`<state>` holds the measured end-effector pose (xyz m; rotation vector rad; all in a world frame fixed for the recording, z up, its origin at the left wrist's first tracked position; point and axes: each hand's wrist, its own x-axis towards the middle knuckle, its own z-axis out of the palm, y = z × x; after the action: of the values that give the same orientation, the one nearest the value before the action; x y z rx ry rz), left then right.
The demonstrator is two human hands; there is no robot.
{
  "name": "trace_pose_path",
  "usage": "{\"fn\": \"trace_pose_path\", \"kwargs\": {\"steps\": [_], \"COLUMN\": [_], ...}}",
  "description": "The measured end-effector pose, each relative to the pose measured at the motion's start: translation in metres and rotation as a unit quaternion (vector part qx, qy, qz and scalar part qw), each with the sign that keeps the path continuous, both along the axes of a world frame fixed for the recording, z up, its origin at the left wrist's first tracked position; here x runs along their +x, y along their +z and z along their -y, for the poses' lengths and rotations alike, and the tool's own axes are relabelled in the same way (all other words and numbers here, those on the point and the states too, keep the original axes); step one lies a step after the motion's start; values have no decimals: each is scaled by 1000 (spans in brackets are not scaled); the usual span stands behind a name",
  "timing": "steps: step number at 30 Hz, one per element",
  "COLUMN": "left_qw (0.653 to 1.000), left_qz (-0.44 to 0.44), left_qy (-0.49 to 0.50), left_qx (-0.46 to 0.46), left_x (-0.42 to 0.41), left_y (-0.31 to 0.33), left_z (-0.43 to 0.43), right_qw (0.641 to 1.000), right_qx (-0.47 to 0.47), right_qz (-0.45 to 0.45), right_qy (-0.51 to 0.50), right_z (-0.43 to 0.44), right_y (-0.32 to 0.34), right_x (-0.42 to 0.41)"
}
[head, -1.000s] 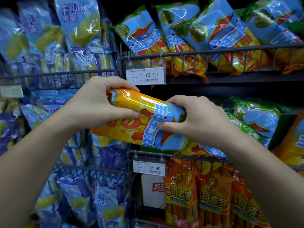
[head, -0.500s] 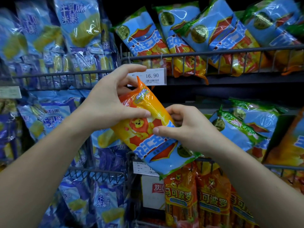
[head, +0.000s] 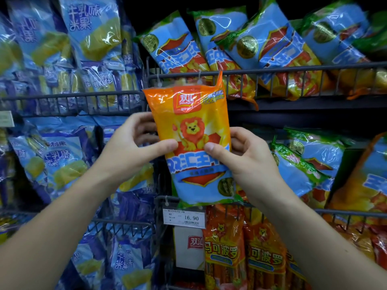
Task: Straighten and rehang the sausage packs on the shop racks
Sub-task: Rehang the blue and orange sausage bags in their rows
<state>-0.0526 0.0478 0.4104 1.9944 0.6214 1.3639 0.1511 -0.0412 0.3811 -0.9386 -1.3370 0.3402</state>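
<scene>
At the frame's left hang blue snack bags. At centre, our left hand and right hand pinch an upright orange sausage pack, thumbs in front, fingers behind. Lower centre, a price tag; at right, blue-green packs.

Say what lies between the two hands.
The head view shows the orange lion sausage pack between the left hand and the right hand, both pinching it.
</scene>
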Motion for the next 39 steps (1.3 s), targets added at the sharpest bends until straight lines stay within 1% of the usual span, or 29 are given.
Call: {"fn": "trace_pose_path", "kwargs": {"steps": [4, 6, 8, 11, 15, 20, 27, 31, 34, 36, 39], "left_qw": [993, 989, 989, 990, 991, 994, 994, 996, 996, 995, 993], "left_qz": [-24, -19, -8, 16, 23, 1, -22, -24, -48, -63, -54], "left_qy": [-111, -136, -140, -137, -129, -110, -90, -77, -60, -50, -45], "left_qx": [-38, -48, -46, -35, -28, -21, -54, -45, -49, -63, -98], "left_x": [14, 18, 23, 28, 33, 35, 34, 33, 32, 33, 35], "left_y": [-7, -8, -9, -9, -7, -7, -11, -17, -24, -30, -35], "left_z": [6, 6, 3, -2, -8, -20, -39, -47, -54, -59, -65], "right_qw": [999, 999, 998, 998, 998, 998, 997, 995, 991, 988, 986], "right_qx": [33, 44, 50, 52, 50, 31, -11, -55, -100, -127, -150], "right_qz": [-13, -23, -31, -33, -40, -45, -66, -83, -79, -79, -59], "right_qy": [-16, -22, -24, -27, -28, -23, -23, -12, -24, -28, -39], "right_z": [-4, -7, -11, -15, -21, -35, -56, -66, -70, -71, -70], "right_y": [-2, -3, -3, -3, -3, -9, -24, -34, -41, -44, -44], "right_x": [-5, -5, -5, -4, -2, -2, -1, -3, -3, -3, -4]}}
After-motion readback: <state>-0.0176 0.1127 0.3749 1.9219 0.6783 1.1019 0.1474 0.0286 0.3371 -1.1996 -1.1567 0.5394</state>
